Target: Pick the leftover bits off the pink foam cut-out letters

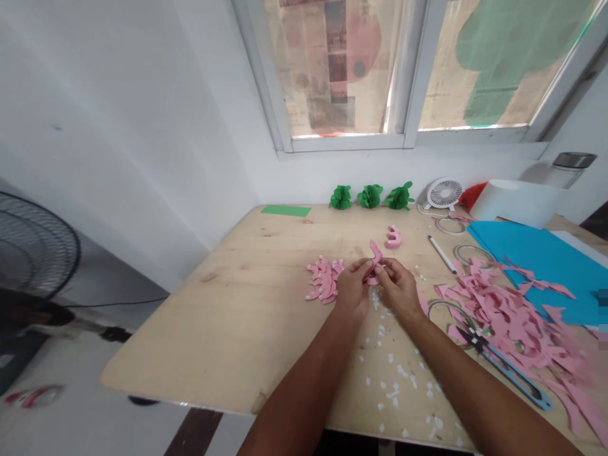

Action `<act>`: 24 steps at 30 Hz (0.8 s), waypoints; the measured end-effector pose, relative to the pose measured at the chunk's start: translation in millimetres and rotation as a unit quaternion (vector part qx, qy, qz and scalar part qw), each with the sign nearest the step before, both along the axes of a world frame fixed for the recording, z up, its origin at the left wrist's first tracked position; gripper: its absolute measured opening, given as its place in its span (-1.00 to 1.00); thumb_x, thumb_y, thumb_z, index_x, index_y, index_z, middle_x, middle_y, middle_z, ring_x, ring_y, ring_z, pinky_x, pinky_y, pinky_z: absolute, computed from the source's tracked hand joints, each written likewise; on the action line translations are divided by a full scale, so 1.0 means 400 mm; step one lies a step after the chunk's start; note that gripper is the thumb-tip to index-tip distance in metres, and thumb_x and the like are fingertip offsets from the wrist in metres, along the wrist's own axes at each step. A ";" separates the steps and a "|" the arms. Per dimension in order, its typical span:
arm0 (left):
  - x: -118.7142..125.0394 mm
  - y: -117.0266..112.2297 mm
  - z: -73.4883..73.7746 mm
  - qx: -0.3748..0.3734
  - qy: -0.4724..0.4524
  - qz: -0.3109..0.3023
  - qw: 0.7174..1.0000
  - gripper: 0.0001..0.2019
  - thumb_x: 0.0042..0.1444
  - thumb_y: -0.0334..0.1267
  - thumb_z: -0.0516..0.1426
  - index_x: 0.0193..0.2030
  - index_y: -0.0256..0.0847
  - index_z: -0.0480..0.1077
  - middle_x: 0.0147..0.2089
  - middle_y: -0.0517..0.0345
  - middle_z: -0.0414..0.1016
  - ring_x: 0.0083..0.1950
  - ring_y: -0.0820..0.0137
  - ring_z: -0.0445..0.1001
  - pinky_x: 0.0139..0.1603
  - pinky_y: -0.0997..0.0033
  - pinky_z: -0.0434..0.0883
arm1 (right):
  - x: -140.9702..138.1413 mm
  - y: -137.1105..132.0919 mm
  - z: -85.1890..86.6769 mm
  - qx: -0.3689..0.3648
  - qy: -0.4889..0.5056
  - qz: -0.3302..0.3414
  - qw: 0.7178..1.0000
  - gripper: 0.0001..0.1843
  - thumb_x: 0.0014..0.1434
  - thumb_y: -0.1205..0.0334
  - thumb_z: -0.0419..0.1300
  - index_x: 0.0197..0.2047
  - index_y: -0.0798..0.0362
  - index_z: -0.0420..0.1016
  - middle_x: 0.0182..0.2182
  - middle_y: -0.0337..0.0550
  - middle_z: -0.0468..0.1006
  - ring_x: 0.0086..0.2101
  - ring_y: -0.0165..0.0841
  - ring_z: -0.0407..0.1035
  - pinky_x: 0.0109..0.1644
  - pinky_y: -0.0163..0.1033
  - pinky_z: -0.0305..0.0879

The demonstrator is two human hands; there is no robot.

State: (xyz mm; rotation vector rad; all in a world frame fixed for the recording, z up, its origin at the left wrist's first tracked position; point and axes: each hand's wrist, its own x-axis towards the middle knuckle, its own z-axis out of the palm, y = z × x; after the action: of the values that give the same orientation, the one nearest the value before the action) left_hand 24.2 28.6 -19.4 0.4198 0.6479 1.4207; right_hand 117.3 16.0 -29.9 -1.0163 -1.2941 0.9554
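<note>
Both my hands meet over the middle of the table. My left hand (355,282) pinches a curved pink paper piece (375,251) from the left, its curl rising above the fingertips. From the right, my right hand (395,282) grips the same piece low down, so its lower part is partly hidden by my fingers. Just left of my left hand lies a pile of curved pink paper pieces (323,280). Beyond my hands, a pink paper curl (393,237) rests on the table. Small white scraps (392,392) are scattered beneath and in front of my right wrist.
Pink paper offcuts (522,323) heap at the right, with blue-handled scissors (513,370), tape rings (450,226), a pen (442,254) and blue sheets (536,253). Along the wall stand three green paper shapes (370,196) and a small white fan (443,193). A green strip (285,210) lies at back left.
</note>
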 end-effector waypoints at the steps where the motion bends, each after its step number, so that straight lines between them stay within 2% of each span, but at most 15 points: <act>1: 0.000 0.000 0.000 -0.001 0.000 0.000 1.000 -0.81 -0.34 -0.43 0.29 -0.48 -0.33 0.43 -0.53 0.18 0.46 -0.47 0.54 0.40 -0.37 0.54 0.31 | 0.000 0.000 -0.001 0.000 -0.001 0.002 1.000 -0.66 0.06 0.02 0.17 -0.17 0.08 0.39 -0.52 -0.21 0.48 -0.50 -0.36 0.38 -0.45 -0.32 0.27; 6: -0.002 -0.001 0.003 -0.001 0.004 0.007 1.000 -0.82 -0.32 -0.43 0.29 -0.48 -0.32 0.43 -0.52 0.18 0.46 -0.47 0.53 0.41 -0.37 0.53 0.32 | 0.001 -0.002 -0.005 0.004 -0.007 0.009 1.000 -0.64 0.07 0.03 0.16 -0.13 0.07 0.39 -0.50 -0.22 0.48 -0.49 -0.36 0.38 -0.41 -0.30 0.29; 14: -0.002 -0.004 0.010 -0.005 0.005 0.007 1.000 -0.81 -0.34 -0.42 0.29 -0.49 -0.34 0.43 -0.53 0.17 0.45 -0.49 0.55 0.39 -0.42 0.57 0.30 | 0.001 0.000 -0.010 0.009 -0.031 0.001 0.999 -0.63 0.07 0.01 0.14 -0.12 0.07 0.38 -0.56 -0.26 0.42 -0.55 -0.39 0.31 -0.46 -0.32 0.23; 20: 0.005 -0.002 0.017 -0.010 0.039 0.065 0.997 -0.82 -0.35 -0.40 0.29 -0.50 -0.31 0.42 -0.56 0.21 0.42 -0.52 0.56 0.37 -0.44 0.55 0.30 | 0.005 -0.005 -0.006 0.002 -0.097 -0.053 0.994 -0.63 0.07 0.02 0.14 -0.11 0.06 0.32 -0.66 -0.38 0.28 -0.61 -0.43 0.21 -0.54 -0.36 0.12; 24: 0.008 -0.003 0.026 -0.010 0.060 0.105 0.993 -0.82 -0.36 -0.40 0.28 -0.52 -0.33 0.42 -0.58 0.22 0.41 -0.54 0.57 0.35 -0.44 0.54 0.30 | 0.002 -0.008 -0.001 0.008 -0.088 -0.078 0.993 -0.66 0.05 0.03 0.16 -0.16 0.03 0.27 -0.63 -0.36 0.35 -0.58 -0.42 0.25 -0.51 -0.36 0.14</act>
State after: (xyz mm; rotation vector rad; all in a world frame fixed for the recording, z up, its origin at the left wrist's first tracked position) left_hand 27.5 27.5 -9.0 0.4334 0.8232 1.5947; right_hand 118.0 12.7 -30.1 -1.1910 -1.3434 0.7488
